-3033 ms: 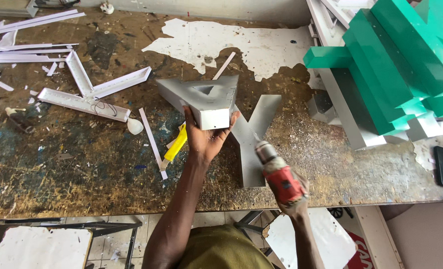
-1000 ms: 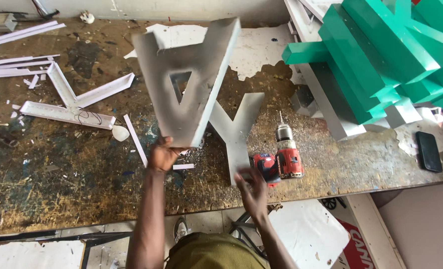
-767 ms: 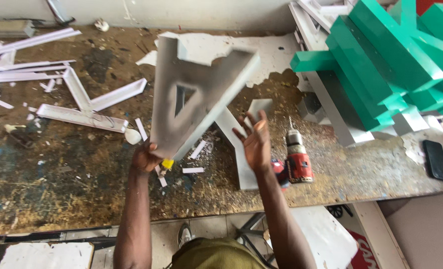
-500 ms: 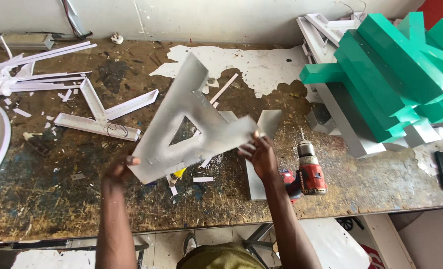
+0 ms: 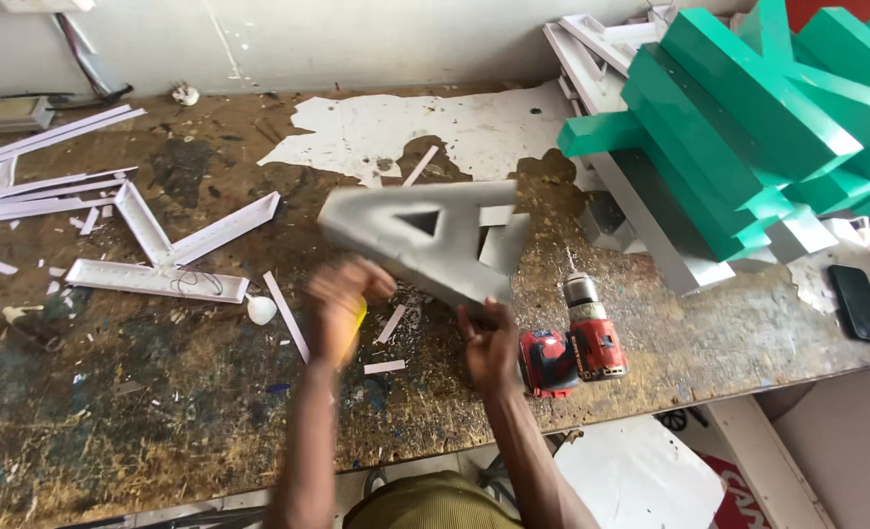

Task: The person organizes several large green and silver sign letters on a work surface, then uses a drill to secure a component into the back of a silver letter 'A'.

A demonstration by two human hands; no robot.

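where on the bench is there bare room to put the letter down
Widest bare patch: the front left of the bench, below the white frame and left of the left hand. A smaller one lies front right, between the drill and the phone. Crowded: white strips far left, green letters back right.

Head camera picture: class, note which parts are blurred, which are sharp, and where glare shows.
Head view: the left hand and the grey letter are smeared by motion blur; the right hand is only slightly soft; the red drill, the workbench and the black phone are sharp; soft glare lies on the glossy green letters.
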